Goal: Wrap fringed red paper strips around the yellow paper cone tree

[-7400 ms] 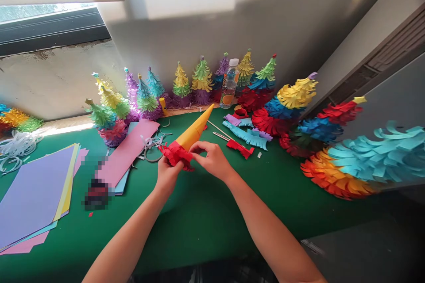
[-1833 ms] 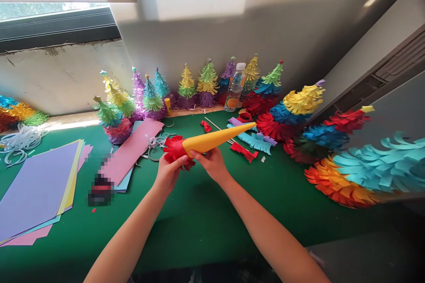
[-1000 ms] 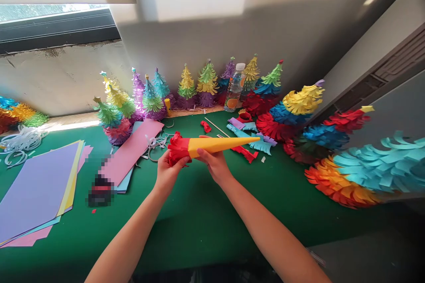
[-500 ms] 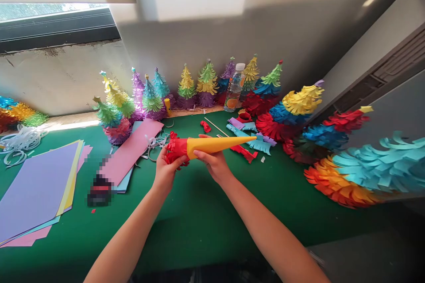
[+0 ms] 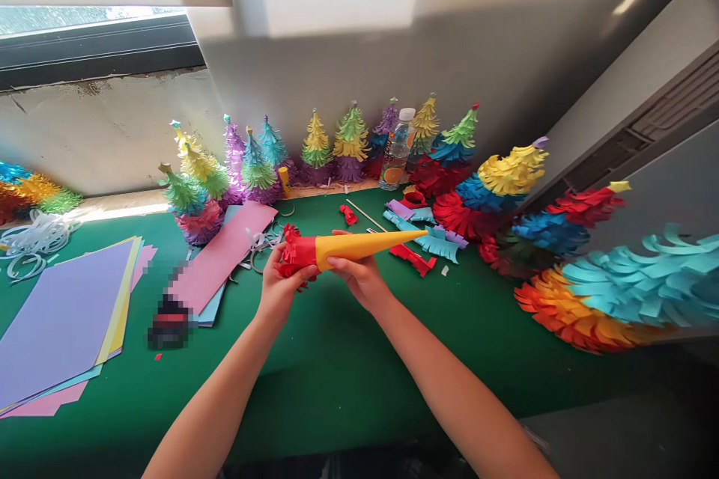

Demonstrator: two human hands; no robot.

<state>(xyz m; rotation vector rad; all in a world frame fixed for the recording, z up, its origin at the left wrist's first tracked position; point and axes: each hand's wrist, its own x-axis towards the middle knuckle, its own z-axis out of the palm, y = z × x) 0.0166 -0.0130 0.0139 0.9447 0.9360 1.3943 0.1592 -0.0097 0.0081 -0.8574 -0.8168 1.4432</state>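
A yellow paper cone (image 5: 368, 243) lies sideways in the air above the table, its tip pointing right. Red fringed paper (image 5: 302, 249) wraps its wide end. My left hand (image 5: 279, 290) is closed around this red end, thumb on the near side and the other fingers mostly hidden behind. My right hand (image 5: 362, 281) grips the yellow part near its middle, with the thumb against the near face and fingers behind. Just beyond the cone, red strips (image 5: 413, 258) and fringed light-blue strips (image 5: 441, 245) lie on the table.
Finished fringed paper trees (image 5: 351, 138) line the wall and right side. A plastic bottle (image 5: 396, 150) stands among them. On the green table (image 5: 348, 389) are coloured sheets (image 5: 67, 314), a pink strip (image 5: 225, 254), white curled strips (image 5: 39, 236), a thin stick (image 5: 366, 215) and a pixelated dark object (image 5: 168, 323).
The cone's tip has shifted very slightly left. Both hands keep their hold, and the things on the table stay put.
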